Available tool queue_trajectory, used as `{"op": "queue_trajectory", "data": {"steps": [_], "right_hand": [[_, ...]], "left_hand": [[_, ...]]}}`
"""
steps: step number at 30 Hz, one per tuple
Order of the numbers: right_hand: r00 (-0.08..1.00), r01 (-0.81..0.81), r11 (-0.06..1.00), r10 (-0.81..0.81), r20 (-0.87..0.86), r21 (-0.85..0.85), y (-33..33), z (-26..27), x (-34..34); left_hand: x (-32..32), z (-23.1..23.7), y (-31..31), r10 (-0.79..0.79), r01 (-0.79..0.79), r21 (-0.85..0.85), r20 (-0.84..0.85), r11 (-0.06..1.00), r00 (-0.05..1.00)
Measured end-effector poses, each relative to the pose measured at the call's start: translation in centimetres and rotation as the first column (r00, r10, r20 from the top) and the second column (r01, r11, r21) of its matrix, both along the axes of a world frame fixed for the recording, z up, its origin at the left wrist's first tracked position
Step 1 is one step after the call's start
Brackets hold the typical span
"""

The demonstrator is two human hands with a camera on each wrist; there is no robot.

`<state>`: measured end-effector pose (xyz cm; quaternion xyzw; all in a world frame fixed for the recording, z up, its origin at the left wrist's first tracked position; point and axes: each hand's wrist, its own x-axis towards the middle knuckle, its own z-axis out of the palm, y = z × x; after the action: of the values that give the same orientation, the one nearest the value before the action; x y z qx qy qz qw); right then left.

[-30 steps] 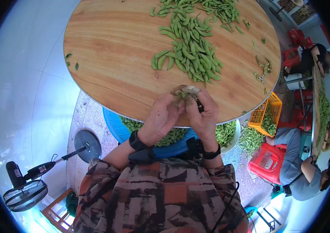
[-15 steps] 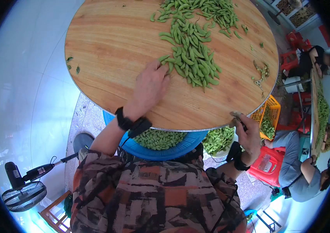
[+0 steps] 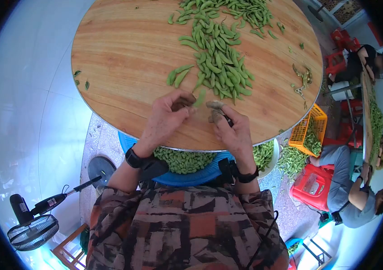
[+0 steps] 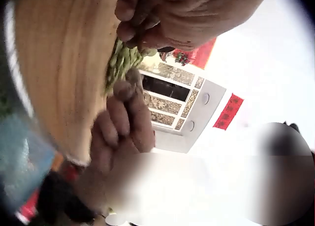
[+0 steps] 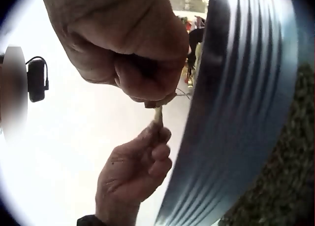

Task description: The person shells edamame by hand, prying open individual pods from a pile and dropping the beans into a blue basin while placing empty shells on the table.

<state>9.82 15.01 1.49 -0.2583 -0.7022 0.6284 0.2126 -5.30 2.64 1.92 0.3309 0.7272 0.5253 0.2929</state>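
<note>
In the head view the left hand [image 3: 166, 116] pinches a green pod [image 3: 199, 98] over the near part of the round wooden table [image 3: 128, 76]. Just to its right, the right hand [image 3: 234, 130] has its fingers curled round a small dark object [image 3: 229, 121], with something pale at the fingertips. A long pile of green pods [image 3: 221, 63] lies beyond both hands, and a few loose pods [image 3: 180, 77] sit left of it. The right wrist view shows the left hand [image 5: 133, 172] holding a pod's end close under the right hand [image 5: 123, 43].
Below the table edge stand a blue basin [image 3: 178, 179] of shelled beans and a pale bowl [image 3: 272, 159] of pods. Plant scraps [image 3: 303, 81] lie at the table's right. A yellow crate [image 3: 297, 135], a red stool [image 3: 312, 186] and seated people are at right, a fan [image 3: 34, 231] at left.
Half a second ago the left hand reached to the pods and the right was at the table's right edge. Both have come together near the front, the left now with a pod.
</note>
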Motion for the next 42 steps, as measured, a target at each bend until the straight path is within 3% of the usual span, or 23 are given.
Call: {"op": "queue_trajectory", "data": {"steps": [1,2,5,13,14,15,16,17,19,21,23,24,25,26,28,31,34,35,36,37,38,40,42], "right_hand": [[0.998,-0.059,0.974,0.056,-0.02,-0.218,0.0,0.2,-0.1],[0.993,-0.118,0.898,0.106,-0.052,-0.423,0.0,0.2,-0.2],[0.984,-0.177,0.827,0.137,-0.114,-0.534,0.1,0.1,0.1],[0.984,-0.176,0.886,0.165,-0.061,-0.428,0.0,0.2,0.7],[0.985,-0.17,0.907,0.16,-0.058,-0.385,-0.1,0.2,0.8],[0.985,-0.17,0.907,0.16,-0.059,-0.385,0.2,-0.1,1.0],[0.965,-0.26,0.809,0.198,-0.172,-0.527,0.7,-0.7,1.2],[0.934,-0.353,0.682,0.212,-0.288,-0.641,1.1,-1.0,1.4],[0.916,-0.394,0.596,0.197,-0.348,-0.699,1.2,-1.1,1.5],[0.896,-0.439,0.504,0.178,-0.407,-0.744,1.4,-1.0,1.6],[0.951,-0.304,0.693,0.183,-0.248,-0.653,1.4,-0.6,2.1],[0.952,-0.302,0.693,0.182,-0.247,-0.655,1.1,-0.4,2.1],[0.968,-0.239,0.909,0.197,-0.153,-0.342,0.6,-0.1,1.9],[0.983,-0.174,0.984,0.176,-0.061,0.031,0.2,0.2,1.7],[0.985,-0.161,0.978,0.168,-0.043,0.135,-0.1,1.0,1.6],[0.988,-0.146,0.945,0.153,-0.002,0.292,0.1,1.2,1.6],[0.99,-0.14,0.918,0.133,0.045,0.37,0.5,1.1,1.6],[0.991,-0.134,0.91,0.12,0.062,0.393,0.5,1.0,1.5],[0.991,-0.137,0.91,0.123,0.061,0.392,0.2,1.0,1.3],[0.996,-0.088,0.904,0.091,0.013,0.419,-0.3,1.1,0.9],[0.998,-0.036,0.896,0.058,-0.035,0.443,-0.6,1.2,0.7],[0.997,0.035,0.895,-0.003,-0.072,0.446,-0.5,0.9,0.5],[0.992,0.104,0.89,-0.063,-0.107,0.444,-0.4,0.0,0.5]], "left_hand": [[0.6,-0.5,-0.2,-0.052,0.011,0.157,0.259,0.988,0.964],[1.1,-0.7,-0.3,-0.052,0.011,0.158,0.262,0.987,0.964],[1.9,-1.1,-0.6,-0.039,-0.01,0.178,0.272,0.984,0.961],[2.2,-0.2,-1.2,-0.161,0.165,0.058,-0.064,0.985,0.985],[2.1,-0.4,-1.4,-0.162,0.166,0.058,-0.064,0.984,0.985],[1.9,-0.7,-1.5,-0.199,0.174,0.138,0.198,0.975,0.96],[1.8,-1.1,-1.6,-0.243,0.16,0.217,0.443,0.963,0.863],[2.1,-1.8,-1.5,-0.244,0.162,0.216,0.442,0.963,0.863],[2.9,-2.8,-1.1,-0.6,-0.018,0.637,0.735,0.77,0.315],[3.4,-2.3,-1.0,-0.515,-0.049,0.563,0.785,0.825,0.345],[3.7,-1.4,-0.6,-0.422,-0.086,0.482,0.829,0.872,0.368],[3.6,-1.1,-0.2,-0.353,0.009,0.432,0.725,0.902,0.592],[3.4,-0.9,0.0,-0.288,0.087,0.358,0.559,0.93,0.777],[3.2,-1.1,0.2,-0.288,0.087,0.358,0.559,0.93,0.777],[2.9,-1.5,0.2,-0.218,0.217,0.122,-0.006,0.968,0.976],[3.1,0.5,0.0,-0.217,0.207,-0.074,-0.167,0.976,0.962],[2.9,0.9,-0.3,-0.244,0.241,-0.036,-0.197,0.97,0.95],[3.0,0.7,-0.2,-0.241,0.238,-0.038,-0.196,0.97,0.951],[3.2,0.5,-0.1,-0.181,0.174,0.063,0.138,0.983,0.974],[3.3,0.2,0.1,-0.134,0.079,0.137,0.459,0.987,0.878],[3.6,-0.3,0.3,-0.133,0.079,0.137,0.458,0.987,0.879],[4.1,-1.2,0.7,-0.107,-0.249,0.351,0.742,0.903,0.662],[4.2,-1.3,0.5,-0.136,-0.281,0.376,0.779,0.883,0.613]]}}
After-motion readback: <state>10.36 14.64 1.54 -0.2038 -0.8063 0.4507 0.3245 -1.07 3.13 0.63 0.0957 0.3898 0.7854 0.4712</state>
